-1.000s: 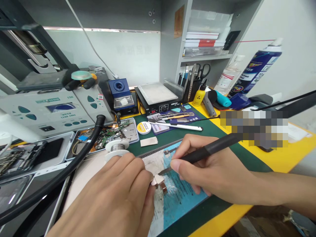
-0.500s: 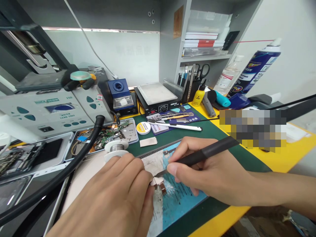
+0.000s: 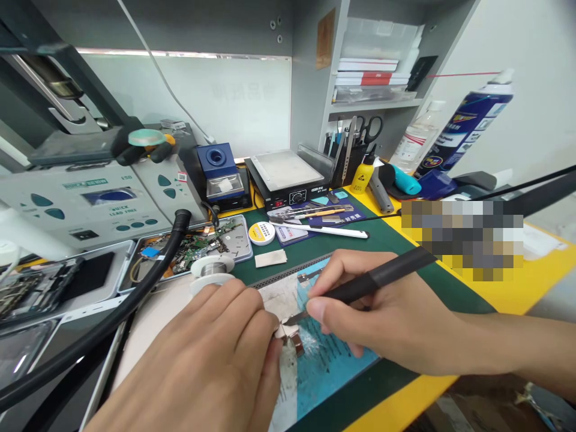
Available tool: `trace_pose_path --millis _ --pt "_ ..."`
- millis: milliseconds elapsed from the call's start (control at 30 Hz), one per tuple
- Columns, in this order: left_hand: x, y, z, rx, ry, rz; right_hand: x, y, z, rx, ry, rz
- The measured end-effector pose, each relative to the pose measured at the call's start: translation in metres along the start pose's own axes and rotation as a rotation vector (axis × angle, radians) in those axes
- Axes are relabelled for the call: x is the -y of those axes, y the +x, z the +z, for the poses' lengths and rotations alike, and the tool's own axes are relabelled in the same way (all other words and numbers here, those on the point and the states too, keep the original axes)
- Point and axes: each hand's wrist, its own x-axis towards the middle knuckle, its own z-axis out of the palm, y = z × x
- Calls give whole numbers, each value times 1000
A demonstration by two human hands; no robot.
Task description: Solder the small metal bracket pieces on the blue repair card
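Note:
My right hand (image 3: pixel 382 306) grips a black-handled soldering iron (image 3: pixel 360 287) like a pen, its thick black cord running off to the right. Its slim dark tip (image 3: pixel 294 318) points left and meets or nearly meets a small white and copper-brown part (image 3: pixel 294 342). The fingertips of my left hand (image 3: pixel 220 348) press together at this part's left edge and appear to hold it; the fingers hide some of it. Under both hands lies a worn blue and grey work pad (image 3: pixel 324 384), on top of a green mat (image 3: pixel 387 243).
A solder spool (image 3: pixel 211 273) stands just beyond my left hand. Farther back are a tray of circuit boards (image 3: pixel 238 240), a round yellow-white tin (image 3: pixel 261 233), a white-handled brush (image 3: pixel 342 231) and a hot plate (image 3: pixel 288 171). At left, a black hose (image 3: pixel 148 270) crosses before the rework station (image 3: pixel 103 204).
The iron's tip and my right fingertips have shifted very slightly to the right. My left hand stays at the small part.

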Motion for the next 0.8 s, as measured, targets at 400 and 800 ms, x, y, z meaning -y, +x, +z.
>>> trace_pose_path --millis 400,800 --pt "-1 2 0 -2 -6 -45 5 0 0 25 58 98" --pt "1 4 -4 74 -28 -34 6 1 0 45 105 110"
